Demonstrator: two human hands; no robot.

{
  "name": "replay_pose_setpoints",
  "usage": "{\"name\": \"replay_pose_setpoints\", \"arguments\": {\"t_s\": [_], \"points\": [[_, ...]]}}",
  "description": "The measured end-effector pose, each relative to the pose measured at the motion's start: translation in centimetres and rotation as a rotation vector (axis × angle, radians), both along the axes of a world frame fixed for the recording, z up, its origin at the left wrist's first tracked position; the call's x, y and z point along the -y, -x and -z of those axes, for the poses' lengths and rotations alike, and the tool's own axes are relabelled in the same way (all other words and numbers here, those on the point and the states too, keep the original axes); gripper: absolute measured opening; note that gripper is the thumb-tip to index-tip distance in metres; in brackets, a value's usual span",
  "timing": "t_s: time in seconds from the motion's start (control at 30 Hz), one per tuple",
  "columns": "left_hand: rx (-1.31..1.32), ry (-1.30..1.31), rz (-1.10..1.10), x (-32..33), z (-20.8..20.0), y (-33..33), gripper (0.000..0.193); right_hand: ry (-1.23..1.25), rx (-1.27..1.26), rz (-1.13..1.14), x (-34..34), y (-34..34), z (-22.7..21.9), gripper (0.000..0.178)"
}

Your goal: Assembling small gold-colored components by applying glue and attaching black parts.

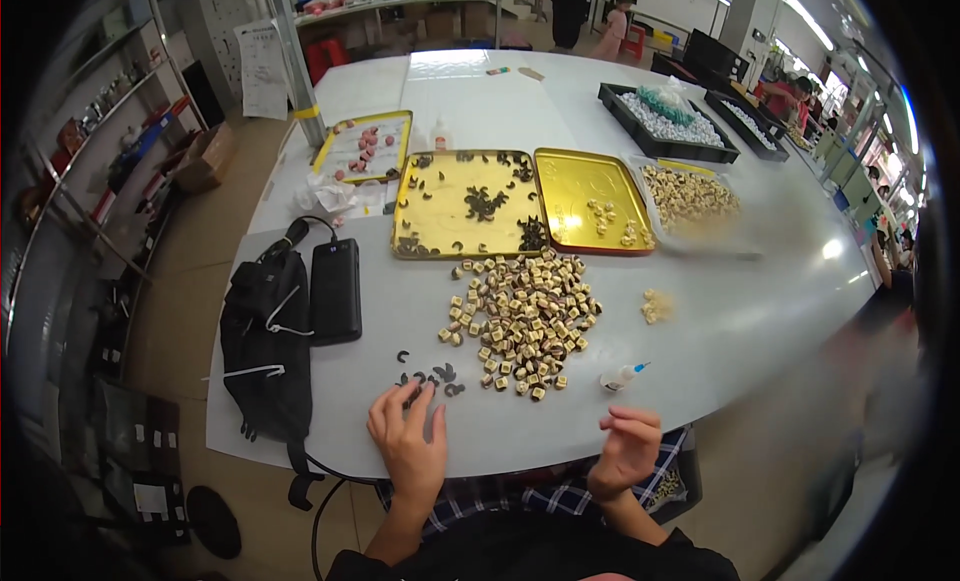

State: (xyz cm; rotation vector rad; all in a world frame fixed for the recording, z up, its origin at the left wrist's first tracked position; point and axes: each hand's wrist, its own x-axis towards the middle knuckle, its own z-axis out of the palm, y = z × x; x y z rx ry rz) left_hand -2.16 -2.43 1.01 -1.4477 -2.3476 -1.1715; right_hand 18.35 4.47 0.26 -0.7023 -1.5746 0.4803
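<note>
My left hand (408, 443) is at the near edge of the white table, its fingers over a small heap of dark curved pieces (446, 373). Thumb and fingers stand apart, the fingertips touching the pieces. My right hand (626, 453) is raised at the table edge with its fingers bent together; whatever is between them, if anything, is too small to make out. Just beyond it stands a small glue bottle (618, 378) with a blue needle tip. Between and beyond my hands spreads a pile of small cream-and-brown cube-shaped pieces (535, 321).
Gold trays hold dark curved pieces (485, 203) and a few cream bits (603, 216). A clear tray of cream pieces (690, 196) sits to their right. A black power bank (335, 291) and black bag (265, 341) lie left. Cream bits (655, 306) lie right of the pile.
</note>
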Motion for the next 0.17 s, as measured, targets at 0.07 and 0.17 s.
{"name": "replay_pose_setpoints", "arguments": {"t_s": [0.07, 0.17], "points": [[0.006, 0.037, 0.014, 0.3, 0.7, 0.3, 0.026, -0.001, -0.115, 0.081, 0.1, -1.1, 0.2, 0.012], [0.157, 0.16, 0.043, 0.4, 1.2, 0.5, 0.032, 0.085, -0.181, 0.117, -0.8, -2.7, 1.1, 0.016]]}}
